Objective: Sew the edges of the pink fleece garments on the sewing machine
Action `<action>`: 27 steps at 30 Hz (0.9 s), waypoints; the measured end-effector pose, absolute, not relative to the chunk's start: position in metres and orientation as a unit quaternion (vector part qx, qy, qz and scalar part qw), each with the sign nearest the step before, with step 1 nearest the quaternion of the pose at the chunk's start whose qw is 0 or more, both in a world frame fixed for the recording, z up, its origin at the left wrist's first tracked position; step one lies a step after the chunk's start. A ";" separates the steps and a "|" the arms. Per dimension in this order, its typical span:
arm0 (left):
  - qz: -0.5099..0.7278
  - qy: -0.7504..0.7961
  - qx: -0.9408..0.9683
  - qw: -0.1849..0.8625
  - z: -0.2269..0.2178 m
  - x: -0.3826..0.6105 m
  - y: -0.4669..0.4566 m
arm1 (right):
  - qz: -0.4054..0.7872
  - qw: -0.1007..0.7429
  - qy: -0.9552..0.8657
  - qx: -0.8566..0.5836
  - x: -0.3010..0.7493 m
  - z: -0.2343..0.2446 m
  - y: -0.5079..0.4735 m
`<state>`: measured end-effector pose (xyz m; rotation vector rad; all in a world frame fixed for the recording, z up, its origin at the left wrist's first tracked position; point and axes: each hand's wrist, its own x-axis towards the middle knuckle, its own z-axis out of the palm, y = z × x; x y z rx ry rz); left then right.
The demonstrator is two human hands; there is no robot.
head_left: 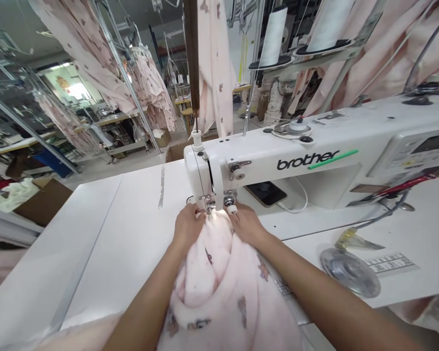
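both hands are right up at the needle here: the left hand is curled shut, fingers bunched on the edge of the pink fabric just left of the presser foot, and the right hand lies on the cloth on the other side, fingertips tucked down by the foot; whether it pinches or merely presses, i cannot tell. the fabric runs from under the foot of the white sewing machine back over the table edge toward the person, heaped in soft rolls between the forearms. it looks fleecy, light and thoroughly limp, with small dark prints; stuff like this folds and creeps on itself, so a hold close to the foot, one hand either side of the seam line, seems the surest place, and the slack bulk behind probably drags a little. a phone rests under the machine's arm, a clear disc sits well to the right, and thread cones stand above.
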<state>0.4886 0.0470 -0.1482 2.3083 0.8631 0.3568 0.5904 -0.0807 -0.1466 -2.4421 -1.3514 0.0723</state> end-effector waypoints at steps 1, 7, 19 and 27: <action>0.136 0.328 0.877 0.323 -0.148 0.488 0.047 | 0.027 0.174 -0.476 -0.861 0.590 -0.146 -0.081; 0.143 0.319 0.872 0.342 -0.148 0.486 0.045 | 0.035 0.195 -0.482 -0.854 0.589 -0.144 -0.082; 0.149 0.304 0.874 0.347 -0.145 0.482 0.040 | 0.049 0.254 -0.505 -0.824 0.590 -0.147 -0.080; 0.024 0.331 0.850 0.409 -0.108 0.442 0.018 | 0.204 0.342 -0.544 -0.739 0.577 -0.141 -0.092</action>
